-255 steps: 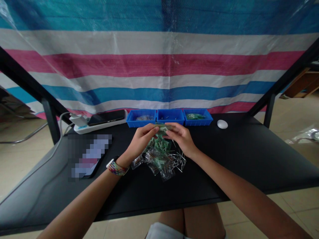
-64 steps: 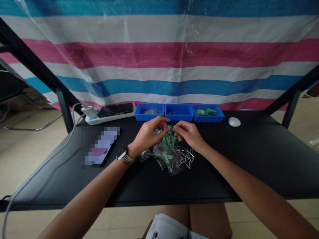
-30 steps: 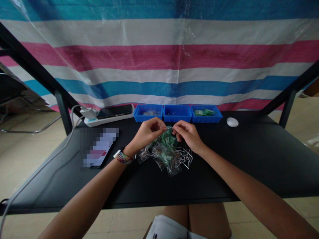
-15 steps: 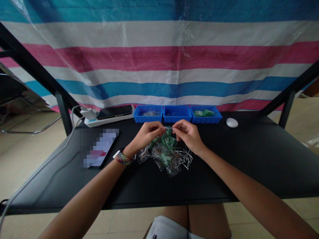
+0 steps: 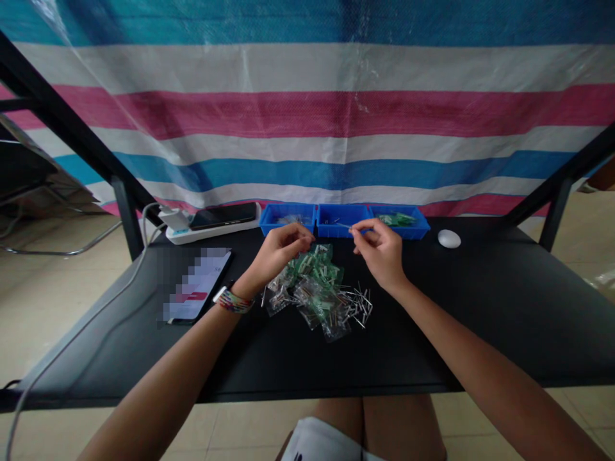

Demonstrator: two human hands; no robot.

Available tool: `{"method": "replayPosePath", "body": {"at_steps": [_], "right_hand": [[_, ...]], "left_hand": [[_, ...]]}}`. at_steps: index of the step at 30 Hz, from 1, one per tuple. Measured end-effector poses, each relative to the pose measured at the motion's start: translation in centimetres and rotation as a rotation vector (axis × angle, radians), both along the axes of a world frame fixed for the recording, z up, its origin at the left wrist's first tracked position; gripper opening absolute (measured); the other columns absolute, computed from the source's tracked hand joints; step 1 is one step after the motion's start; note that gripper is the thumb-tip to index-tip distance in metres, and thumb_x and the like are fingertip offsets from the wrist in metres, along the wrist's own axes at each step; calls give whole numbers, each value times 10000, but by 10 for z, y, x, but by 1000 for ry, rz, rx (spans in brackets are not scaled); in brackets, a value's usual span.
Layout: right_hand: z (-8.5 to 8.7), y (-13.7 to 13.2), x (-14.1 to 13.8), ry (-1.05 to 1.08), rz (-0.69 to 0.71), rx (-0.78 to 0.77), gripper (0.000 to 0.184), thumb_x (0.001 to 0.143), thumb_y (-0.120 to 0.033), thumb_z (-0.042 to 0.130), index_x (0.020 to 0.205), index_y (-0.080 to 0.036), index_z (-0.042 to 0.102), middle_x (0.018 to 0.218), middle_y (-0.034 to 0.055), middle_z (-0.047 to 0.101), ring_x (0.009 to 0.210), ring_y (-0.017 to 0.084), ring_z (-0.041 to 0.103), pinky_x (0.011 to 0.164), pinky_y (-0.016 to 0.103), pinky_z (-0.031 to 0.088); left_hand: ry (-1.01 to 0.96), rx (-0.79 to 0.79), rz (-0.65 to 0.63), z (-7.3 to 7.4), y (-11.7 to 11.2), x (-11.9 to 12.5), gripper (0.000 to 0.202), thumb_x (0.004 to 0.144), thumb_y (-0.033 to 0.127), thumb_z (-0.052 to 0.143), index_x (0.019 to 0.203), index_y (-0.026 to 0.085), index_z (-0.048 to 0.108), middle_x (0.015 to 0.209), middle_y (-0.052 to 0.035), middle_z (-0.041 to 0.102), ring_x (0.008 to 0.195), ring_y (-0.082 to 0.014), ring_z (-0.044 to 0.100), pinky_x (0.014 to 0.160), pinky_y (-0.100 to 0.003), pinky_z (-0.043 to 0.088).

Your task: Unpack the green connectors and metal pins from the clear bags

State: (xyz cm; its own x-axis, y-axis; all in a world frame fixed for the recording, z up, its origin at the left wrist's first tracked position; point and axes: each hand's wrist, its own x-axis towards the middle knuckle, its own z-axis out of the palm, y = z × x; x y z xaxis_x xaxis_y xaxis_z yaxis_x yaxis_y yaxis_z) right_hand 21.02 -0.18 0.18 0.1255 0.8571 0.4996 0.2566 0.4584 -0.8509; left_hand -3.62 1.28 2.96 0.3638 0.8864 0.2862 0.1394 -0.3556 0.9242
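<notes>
My right hand (image 5: pixel 379 246) pinches a thin metal pin (image 5: pixel 343 225) between thumb and fingertips, its free end pointing left over the front of the middle blue bin (image 5: pixel 342 216). My left hand (image 5: pixel 283 251) is closed, thumb against fingers, above the left of the pile; whatever it may hold is too small to make out. Beneath and between the hands lie green plastic packets (image 5: pixel 323 264) and clear plastic packets (image 5: pixel 314 301) with small parts inside. Loose metal pins (image 5: pixel 360 306) are scattered at the pile's right side.
The left blue bin (image 5: pixel 287 229) holds clear packets, the right blue bin (image 5: pixel 403 234) green ones. A power strip (image 5: pixel 211 232) carries a dark phone (image 5: pixel 223 216). Another phone (image 5: pixel 199 288) lies left of my arm. A white mouse (image 5: pixel 449 239) sits at right.
My hands have moved apart. The right one has shifted right and up towards the middle bin with the pin, while the left stays over the pile.
</notes>
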Motion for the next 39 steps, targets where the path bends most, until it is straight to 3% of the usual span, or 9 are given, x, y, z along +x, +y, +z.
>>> {"method": "replayPosePath", "body": {"at_steps": [2, 6, 11, 13, 18, 22, 27, 34, 39], "right_hand": [[2, 12, 12, -171, -130, 93, 187, 971, -362, 656, 1036, -218, 754, 847, 39, 747, 566, 152, 630, 578, 300, 507], [-1, 33, 32, -408, -132, 142, 211, 946, -246, 615, 1055, -195, 787, 1210, 112, 772, 552, 126, 564, 618, 325, 519], [-2, 32, 41, -419, -139, 174, 181, 927, -183, 599, 960, -174, 777, 1012, 88, 743, 550, 126, 509, 651, 330, 474], [0, 27, 42, -434, -18, 136, 145, 914, -189, 629, 934, -175, 772, 916, 59, 717, 557, 127, 504, 627, 317, 440], [5, 11, 39, -557, 515, -184, 66, 854, -243, 753, 818, -193, 776, 738, -1, 683, 560, 115, 495, 566, 270, 373], [6, 3, 34, -636, 680, -274, 67, 795, -247, 835, 784, -196, 794, 734, -4, 682, 643, 131, 573, 600, 256, 403], [3, 1, 28, -691, 703, -288, 41, 766, -166, 821, 756, -195, 794, 752, -4, 693, 666, 137, 605, 631, 262, 423], [8, 3, 34, -646, 650, -328, 112, 682, -79, 765, 687, -189, 742, 706, -20, 658, 602, 111, 521, 577, 241, 391], [19, 6, 48, -539, 590, -370, 55, 720, -152, 768, 716, -184, 723, 654, -27, 618, 565, 109, 499, 541, 244, 361]], "left_hand": [[-31, -9, 41, 3, 4, -5, 197, 879, 353, 712, 901, 157, 716, 767, -22, 666, 675, -143, 596, 587, -247, 438], [-40, -11, 76, 4, 6, -9, 168, 840, 319, 703, 883, 157, 715, 765, -23, 663, 684, -146, 609, 574, -239, 441], [-34, -36, 41, 2, 4, -4, 168, 820, 310, 703, 879, 153, 715, 735, -23, 660, 665, -142, 605, 570, -236, 441], [-27, -28, 23, 1, 4, -2, 161, 824, 309, 702, 863, 154, 713, 722, -21, 658, 643, -135, 591, 566, -237, 439], [-15, -9, 5, -1, 4, 0, 144, 831, 301, 697, 816, 158, 702, 728, -22, 658, 619, -125, 565, 575, -250, 443], [-5, -10, 2, -2, 3, 1, 139, 821, 292, 690, 804, 154, 702, 747, -28, 668, 633, -132, 568, 593, -259, 449], [2, -20, 2, -1, 1, 1, 143, 819, 291, 688, 803, 149, 698, 763, -30, 674, 640, -134, 569, 600, -259, 443], [-8, -31, -14, -3, 3, 1, 147, 828, 294, 695, 809, 148, 700, 791, -38, 678, 641, -130, 569, 602, -259, 443], [32, -30, -40, -1, -1, 4, 143, 857, 290, 676, 813, 155, 697, 811, -40, 690, 677, -138, 591, 623, -256, 463]]}}
